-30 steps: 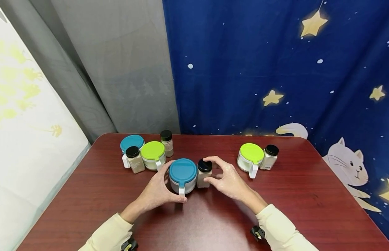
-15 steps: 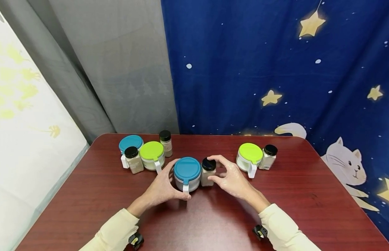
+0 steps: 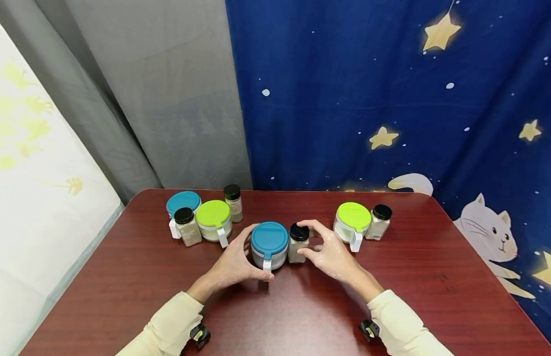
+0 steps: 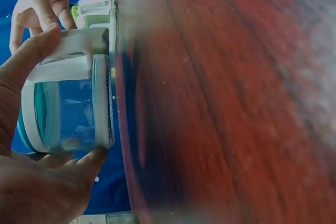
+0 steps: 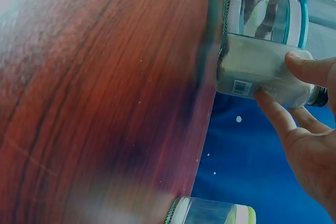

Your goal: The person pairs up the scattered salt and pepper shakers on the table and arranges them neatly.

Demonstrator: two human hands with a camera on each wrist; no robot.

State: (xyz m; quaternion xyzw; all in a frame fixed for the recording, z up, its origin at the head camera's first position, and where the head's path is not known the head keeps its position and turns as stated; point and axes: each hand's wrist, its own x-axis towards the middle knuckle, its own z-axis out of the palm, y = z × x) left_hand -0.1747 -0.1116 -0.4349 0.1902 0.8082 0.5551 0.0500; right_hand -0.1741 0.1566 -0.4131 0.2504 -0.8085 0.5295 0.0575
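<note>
My left hand (image 3: 235,262) was curled round the blue-lidded jar (image 3: 269,244), thumb by its white handle (image 3: 267,266) on the side facing me, while my right hand (image 3: 333,252) gripped the black-capped jar (image 3: 295,248) between thumb and fingertips. Both jars were upright, side by side, about midway between the left and right edges of the table (image 3: 435,272) and in from its far edge; whether their sides touched, or their bases bore on the wood, I couldn't tell. My right hold seemed the weaker: only fingertips met that smooth body, so a hurried pull might have let it slip or tip. Squeezing my hands together could have knocked one jar into the other, and the handle might have snagged my thumb when I let go. Further out, the right-hand green-lidded jar (image 3: 354,222) stood just past my right knuckles, so a wide swing could have shoved it into the small square jar (image 3: 378,227) beside it, towards the far right corner. Leftwards, my fingers were near the other green-lidded jar (image 3: 213,217); bumping that risked jostling its crowded neighbours near the far left corner, a second blue-topped jar (image 3: 183,200) and a squat black-topped jar (image 3: 188,232). The slim shaker (image 3: 233,205), close to the far edge, looked the easiest to topple.
</note>
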